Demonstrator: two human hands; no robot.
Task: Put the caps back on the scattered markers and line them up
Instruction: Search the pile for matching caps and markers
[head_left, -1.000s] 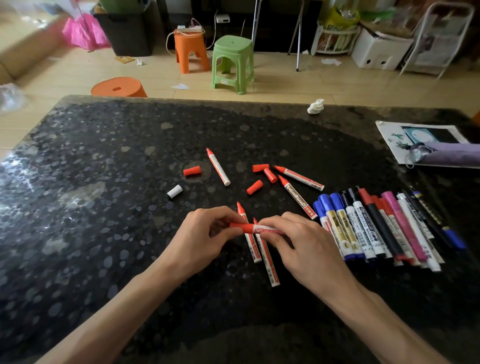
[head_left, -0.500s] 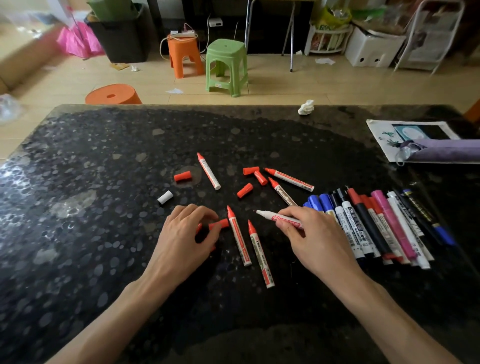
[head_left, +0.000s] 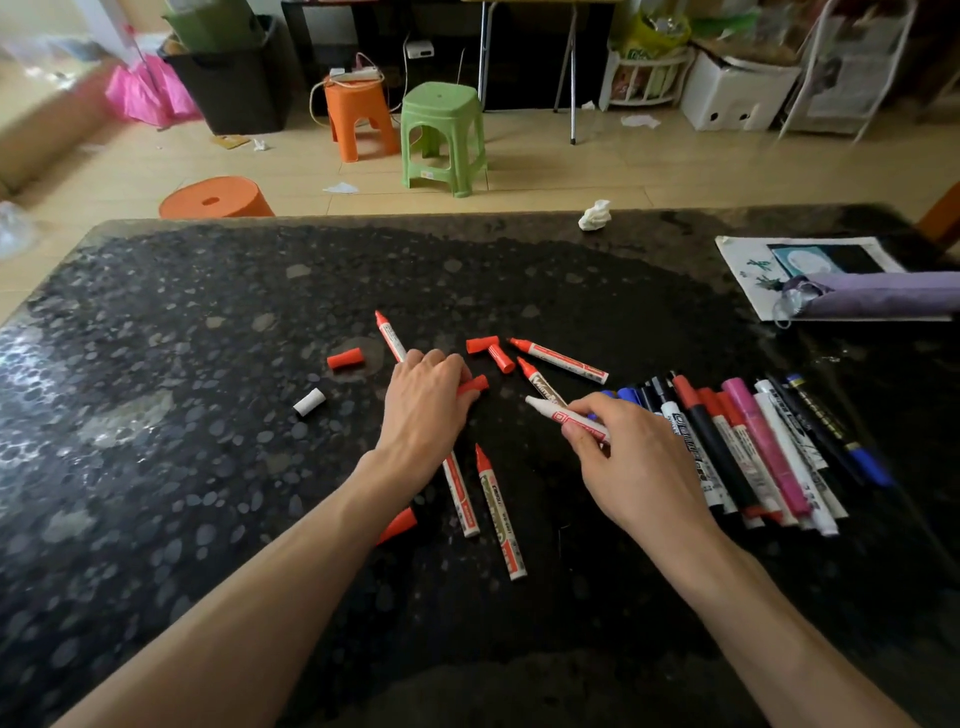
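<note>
Loose caps (head_left: 344, 358) left of marker row (head_left: 748, 447)

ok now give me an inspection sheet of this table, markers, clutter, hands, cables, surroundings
surface: black speckled table, glossy.
job's things: marker row lined up at right; five uncapped loose red markers mid-table; four loose red caps; one white cap.
clutter: crumpled tissue, printed sheet, purple pouch.
hands: left hand pinches a red cap; right hand holds an uncapped white-tipped marker.
cables: none on the table; power strip with cord on the orange stool.
surroundings: green stool, paper scraps on the floor.
</note>
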